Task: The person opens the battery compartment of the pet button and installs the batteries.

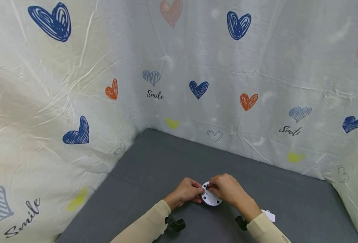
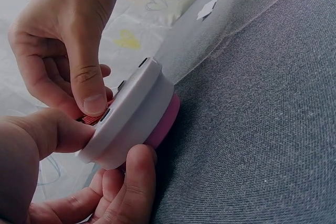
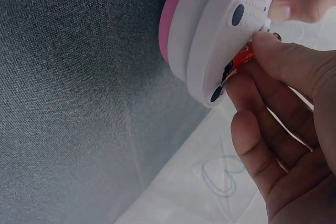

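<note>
A round white device [image 1: 211, 199] with a pink underside is held tilted over the grey table. Its upturned face has dark round feet, rows of small holes and a battery slot. My left hand [image 1: 187, 191] grips its edge, thumb on the face and fingers beneath. In the left wrist view the pink side of the device [image 2: 131, 116] is close to the cloth. With thumb and forefinger, my right hand [image 1: 227, 189] pinches a red and black battery [image 3: 244, 55] at the slot. The fingers partly hide the battery and the slot.
On the table [image 1: 167, 158], to the right beside my right forearm, lies a small flat white piece [image 1: 268, 216]. A pale curtain [image 1: 215, 67] printed with hearts hangs along the table's left and far edges. Dark bands [image 1: 176, 224] sit on the wrists.
</note>
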`<state>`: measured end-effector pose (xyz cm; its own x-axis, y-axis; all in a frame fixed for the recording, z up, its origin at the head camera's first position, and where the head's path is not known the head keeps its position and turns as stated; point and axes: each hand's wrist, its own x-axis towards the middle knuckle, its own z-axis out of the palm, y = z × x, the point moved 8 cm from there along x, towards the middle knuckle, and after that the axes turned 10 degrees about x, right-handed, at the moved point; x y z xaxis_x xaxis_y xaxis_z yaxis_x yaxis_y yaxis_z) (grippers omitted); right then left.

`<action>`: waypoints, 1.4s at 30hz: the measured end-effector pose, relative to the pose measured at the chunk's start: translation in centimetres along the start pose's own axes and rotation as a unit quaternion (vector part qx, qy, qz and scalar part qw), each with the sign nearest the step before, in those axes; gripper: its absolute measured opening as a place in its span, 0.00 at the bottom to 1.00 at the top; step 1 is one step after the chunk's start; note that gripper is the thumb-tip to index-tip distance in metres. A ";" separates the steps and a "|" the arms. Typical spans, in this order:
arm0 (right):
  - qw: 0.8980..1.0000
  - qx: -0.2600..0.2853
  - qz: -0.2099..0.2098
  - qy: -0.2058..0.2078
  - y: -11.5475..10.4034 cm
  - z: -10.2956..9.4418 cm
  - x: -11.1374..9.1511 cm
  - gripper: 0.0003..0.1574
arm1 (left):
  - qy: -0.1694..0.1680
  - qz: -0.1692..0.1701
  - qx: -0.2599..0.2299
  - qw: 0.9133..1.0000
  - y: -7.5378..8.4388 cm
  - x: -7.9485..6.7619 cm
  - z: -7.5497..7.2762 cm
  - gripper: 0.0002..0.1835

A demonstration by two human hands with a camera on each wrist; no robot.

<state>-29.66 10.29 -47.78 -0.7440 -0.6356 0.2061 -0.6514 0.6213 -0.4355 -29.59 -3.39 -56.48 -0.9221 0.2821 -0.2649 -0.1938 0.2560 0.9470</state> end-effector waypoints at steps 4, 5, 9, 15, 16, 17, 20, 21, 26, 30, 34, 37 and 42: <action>1.000 -0.008 -0.004 0.009 -0.1 0.0 -0.1 0.07 | -0.003 -0.001 -0.003 1.000 0.1 0.0 0.1 0.10; 1.000 -0.009 -0.004 0.011 -0.1 0.0 -0.1 0.07 | -0.005 -0.001 -0.004 1.000 0.1 -0.1 0.1 0.10; 1.000 -0.014 -0.006 0.016 -0.1 0.0 -0.2 0.06 | -0.006 0.000 -0.006 1.000 0.1 -0.1 0.1 0.10; 1.000 -0.005 0.012 0.011 0.1 -0.1 -0.3 0.04 | -0.003 -0.002 0.000 1.000 0.1 -0.1 0.1 0.10; 1.000 -0.002 0.017 0.009 0.2 -0.1 -0.3 0.04 | -0.003 -0.002 0.001 1.000 0.1 -0.1 0.1 0.10; 1.000 0.001 0.021 0.006 0.3 -0.1 -0.3 0.04 | -0.002 -0.003 0.001 1.000 0.1 -0.1 0.2 0.10; 0.999 0.008 0.032 0.000 0.6 0.0 -0.3 0.05 | -0.001 -0.001 0.001 1.000 0.1 -0.1 0.2 0.09; 0.999 0.010 0.034 -0.002 0.6 0.0 -0.3 0.05 | -0.001 -0.002 0.002 1.000 0.1 -0.1 0.2 0.09; 0.999 0.018 0.044 -0.010 0.9 -0.1 -0.4 0.03 | 0.000 -0.004 0.005 1.000 0.2 -0.1 0.1 0.10; 0.999 0.015 0.051 -0.003 1.1 -0.6 -0.8 0.01 | 0.001 -0.001 0.007 1.000 0.3 -0.1 0.0 0.12; 0.998 -0.004 0.051 0.025 1.3 -1.3 -1.4 0.02 | 0.000 -0.002 0.007 1.000 0.3 -0.1 0.0 0.12; 0.996 -0.003 0.083 0.044 1.9 -1.9 -1.8 0.04 | 0.000 -0.005 0.007 1.000 0.2 -0.1 0.0 0.13; 0.983 0.039 0.171 0.056 3.1 -2.4 -2.6 0.06 | -0.003 -0.007 0.005 1.000 0.1 0.0 0.1 0.12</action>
<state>-30.13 14.96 -47.52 -0.9323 -0.3376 0.1293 -0.3496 0.7506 -0.5607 -29.55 -3.28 -56.36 -0.9175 0.2830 -0.2795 -0.2035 0.2697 0.9412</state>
